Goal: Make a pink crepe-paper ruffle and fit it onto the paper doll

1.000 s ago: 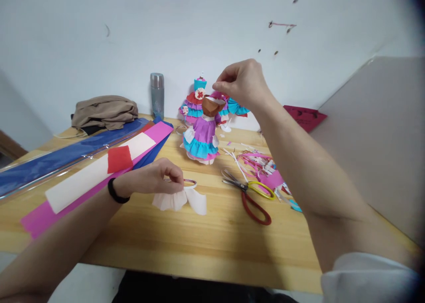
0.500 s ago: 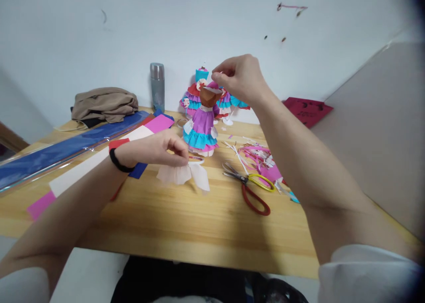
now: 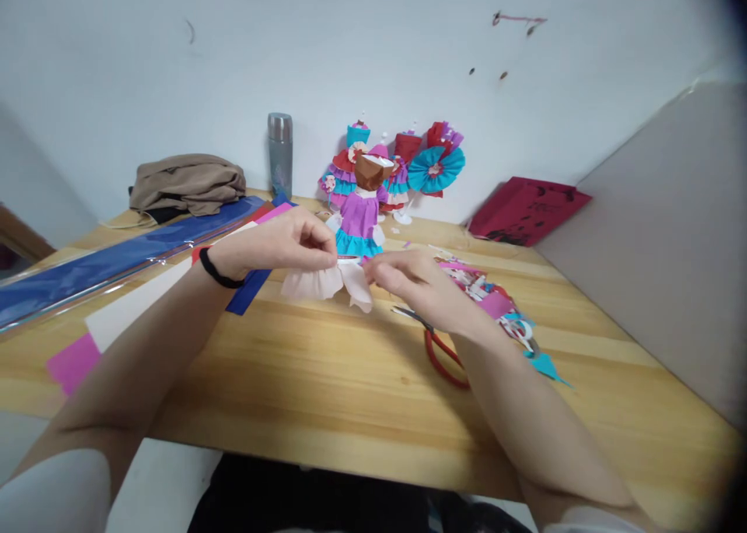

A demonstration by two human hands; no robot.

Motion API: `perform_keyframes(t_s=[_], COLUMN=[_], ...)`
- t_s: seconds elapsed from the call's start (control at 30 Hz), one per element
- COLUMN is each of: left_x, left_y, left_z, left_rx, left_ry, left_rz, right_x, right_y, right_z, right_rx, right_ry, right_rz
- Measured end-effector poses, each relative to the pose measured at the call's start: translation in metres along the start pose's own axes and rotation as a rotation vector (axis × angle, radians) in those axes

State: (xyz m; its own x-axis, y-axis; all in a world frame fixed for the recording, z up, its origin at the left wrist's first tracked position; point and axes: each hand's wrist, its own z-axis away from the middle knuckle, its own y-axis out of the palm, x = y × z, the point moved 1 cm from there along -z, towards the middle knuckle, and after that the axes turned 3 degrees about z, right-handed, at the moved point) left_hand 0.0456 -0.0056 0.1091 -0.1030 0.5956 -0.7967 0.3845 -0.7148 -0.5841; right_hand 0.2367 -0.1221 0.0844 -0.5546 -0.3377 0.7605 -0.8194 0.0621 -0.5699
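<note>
In front of the dressed paper doll (image 3: 359, 218), my left hand (image 3: 297, 241) pinches the top edge of a gathered pale pink paper strip (image 3: 312, 284), which hangs above the table. My right hand (image 3: 408, 280) is closed at the strip's right end, thumb and fingertips together; whether it grips the paper or something finer is too small to tell. The doll stands upright, with a brown top, a purple skirt and a blue ruffle. Red-handled scissors (image 3: 447, 358) lie open on the table, partly hidden under my right hand and forearm.
Paper scraps (image 3: 496, 303) lie right of the scissors. Several paper dresses (image 3: 436, 171) stand by the wall, with a flask (image 3: 281, 156) and a brown cloth (image 3: 187, 184) to their left. Blue sheets (image 3: 134, 245) and coloured strips lie at left, a red bag (image 3: 528, 210) at right.
My right hand has come down from above the doll to the right end of the pale strip. My left hand has risen slightly with the strip.
</note>
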Motion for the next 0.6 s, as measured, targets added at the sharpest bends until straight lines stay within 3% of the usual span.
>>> perform_keyframes(t_s=[0.23,0.4,0.6], left_x=[-0.005,-0.004,-0.006], left_y=[0.004,0.005,0.004], left_z=[0.001,-0.002,-0.003], left_rx=[-0.07,-0.068,-0.084], left_ry=[-0.004,-0.005,0.0], left_rz=[-0.009,-0.052,-0.085], right_x=[-0.007,-0.004,-0.003], right_y=[0.017,0.015,0.017], right_z=[-0.013,-0.011,-0.008], right_rx=[-0.092,-0.072,-0.129], right_ry=[0.179,0.216,0.117], right_rz=[-0.42,-0.415,-0.235])
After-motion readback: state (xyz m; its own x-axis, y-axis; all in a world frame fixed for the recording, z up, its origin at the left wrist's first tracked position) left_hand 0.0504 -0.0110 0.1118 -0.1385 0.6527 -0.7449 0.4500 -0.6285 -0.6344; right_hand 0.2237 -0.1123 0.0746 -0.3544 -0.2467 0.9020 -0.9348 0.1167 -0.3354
